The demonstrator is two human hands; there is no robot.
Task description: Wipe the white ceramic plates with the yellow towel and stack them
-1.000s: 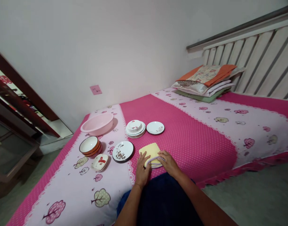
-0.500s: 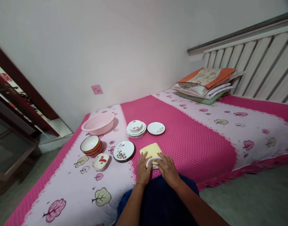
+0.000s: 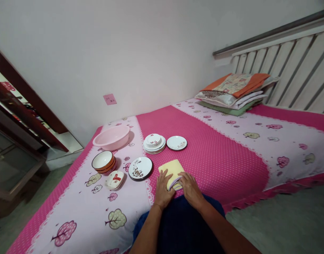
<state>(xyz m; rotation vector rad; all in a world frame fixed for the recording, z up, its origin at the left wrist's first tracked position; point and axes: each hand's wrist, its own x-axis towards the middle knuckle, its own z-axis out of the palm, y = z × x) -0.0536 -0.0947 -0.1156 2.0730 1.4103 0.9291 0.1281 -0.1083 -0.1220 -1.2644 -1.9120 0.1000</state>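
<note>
A folded yellow towel (image 3: 171, 170) with a pale purple edge lies on the pink bedspread right in front of me. My left hand (image 3: 163, 188) holds its left side, fingers over the cloth and thumb at the near edge. My right hand (image 3: 189, 187) pinches the towel's near right corner, where the folded layers lift a little. Left of the towel are dark-rimmed plates with a brown flower print (image 3: 140, 168). Beyond it stand a stack of white plates (image 3: 154, 144) and a single white plate (image 3: 177, 143).
On the left side of the bed (image 3: 93, 215) are a pink basin (image 3: 112, 138), stacked orange bowls (image 3: 103, 162) and a squarish dish with a red mark (image 3: 114, 180). Folded bedding and pillows (image 3: 233, 91) lie at the back right, beside a white radiator (image 3: 283, 67).
My fingers have shifted on the towel, the left thumb moving down to its near edge. The near edge of the towel is now lifted and slanted. The view has turned slightly.
</note>
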